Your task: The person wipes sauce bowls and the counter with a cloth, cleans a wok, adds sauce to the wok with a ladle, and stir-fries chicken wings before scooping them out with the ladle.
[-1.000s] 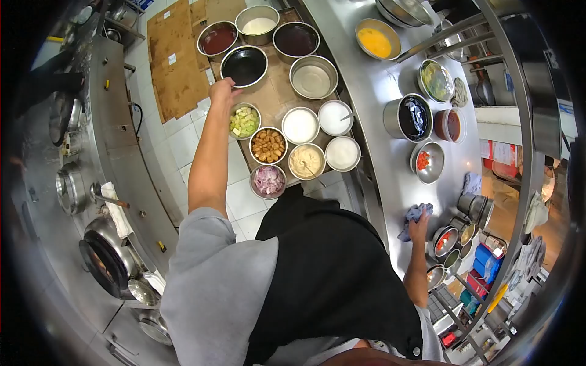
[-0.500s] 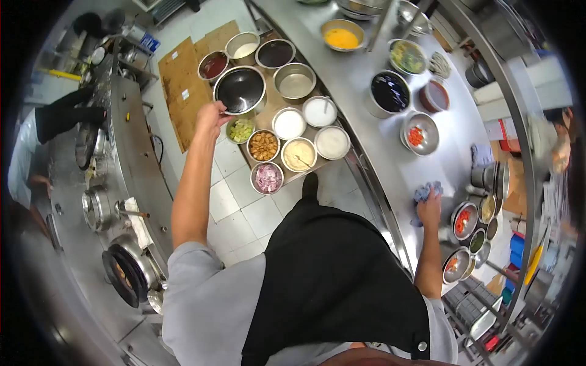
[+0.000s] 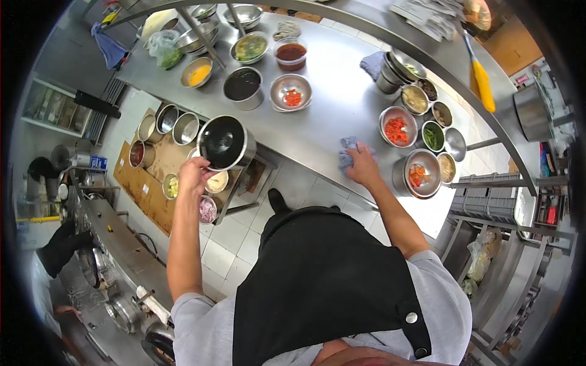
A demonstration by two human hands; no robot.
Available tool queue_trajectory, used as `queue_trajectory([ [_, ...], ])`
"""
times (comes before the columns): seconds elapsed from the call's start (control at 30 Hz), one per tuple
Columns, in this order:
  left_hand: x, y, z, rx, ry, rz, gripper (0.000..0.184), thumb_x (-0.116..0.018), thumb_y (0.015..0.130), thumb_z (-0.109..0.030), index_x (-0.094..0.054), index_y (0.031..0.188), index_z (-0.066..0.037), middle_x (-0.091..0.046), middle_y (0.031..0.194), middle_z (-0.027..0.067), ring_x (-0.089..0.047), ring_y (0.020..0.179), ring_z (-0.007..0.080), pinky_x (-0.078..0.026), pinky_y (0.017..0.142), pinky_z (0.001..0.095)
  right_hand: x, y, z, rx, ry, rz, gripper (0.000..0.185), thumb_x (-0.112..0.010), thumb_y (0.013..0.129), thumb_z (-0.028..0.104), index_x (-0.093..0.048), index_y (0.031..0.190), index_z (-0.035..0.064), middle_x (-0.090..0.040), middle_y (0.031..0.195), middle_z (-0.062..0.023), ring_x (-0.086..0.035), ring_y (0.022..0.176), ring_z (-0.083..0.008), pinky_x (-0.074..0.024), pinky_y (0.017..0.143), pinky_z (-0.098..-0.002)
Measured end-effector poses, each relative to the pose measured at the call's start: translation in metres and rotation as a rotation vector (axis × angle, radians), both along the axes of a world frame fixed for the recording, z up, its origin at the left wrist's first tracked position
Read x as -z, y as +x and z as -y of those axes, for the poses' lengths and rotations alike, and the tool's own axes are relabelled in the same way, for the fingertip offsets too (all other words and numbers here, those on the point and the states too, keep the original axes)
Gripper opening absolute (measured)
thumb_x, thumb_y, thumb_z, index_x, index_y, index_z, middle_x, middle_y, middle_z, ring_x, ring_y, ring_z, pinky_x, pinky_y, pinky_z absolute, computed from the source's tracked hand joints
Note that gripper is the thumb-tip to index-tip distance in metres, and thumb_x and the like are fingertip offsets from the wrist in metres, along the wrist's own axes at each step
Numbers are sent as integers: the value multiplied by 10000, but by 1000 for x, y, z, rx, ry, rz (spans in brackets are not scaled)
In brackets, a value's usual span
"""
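My left hand point(image 3: 194, 175) grips the rim of a metal pot of dark liquid point(image 3: 222, 144), held up above the low board of containers. Partly hidden beneath it are a tub of pale paste point(image 3: 217, 181), chopped green pieces point(image 3: 173, 186) and chopped red onion point(image 3: 207, 210). On the steel counter point(image 3: 323, 91), my right hand point(image 3: 363, 163) is closed on a crumpled blue cloth point(image 3: 347, 155). To its right stand a bowl of red pieces point(image 3: 397, 129) and a bowl of orange and red pieces point(image 3: 419, 175).
Another dark pot point(image 3: 243, 87), a bowl of chopped red pieces point(image 3: 292, 93) and a tub of red sauce point(image 3: 290, 53) stand on the counter. A shelf rail point(image 3: 390, 46) arches over it. At the far left, another person point(image 3: 46, 274) is by the stoves.
The view has turned right, toward the counter. The dark pot has been lifted from the low board and moved toward the counter in my left hand. My right hand still holds the cloth.
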State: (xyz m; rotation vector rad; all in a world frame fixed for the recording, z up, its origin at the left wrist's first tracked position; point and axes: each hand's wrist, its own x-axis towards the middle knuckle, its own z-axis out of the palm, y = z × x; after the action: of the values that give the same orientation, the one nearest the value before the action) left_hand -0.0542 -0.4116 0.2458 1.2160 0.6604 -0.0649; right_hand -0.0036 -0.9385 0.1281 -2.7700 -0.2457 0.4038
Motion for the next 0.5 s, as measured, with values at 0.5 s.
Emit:
queue_trajectory([
  [0.5,88,95,193,417,23,-81,113,-637,832,10,-606,724,9,-628,751,106,-640,637,236,-599,586,389,-15,39,5,14,178,136,275,-649,937,282,-706,1135,99,-664,1253,-178,-619,1154,-385,-507,921,-453],
])
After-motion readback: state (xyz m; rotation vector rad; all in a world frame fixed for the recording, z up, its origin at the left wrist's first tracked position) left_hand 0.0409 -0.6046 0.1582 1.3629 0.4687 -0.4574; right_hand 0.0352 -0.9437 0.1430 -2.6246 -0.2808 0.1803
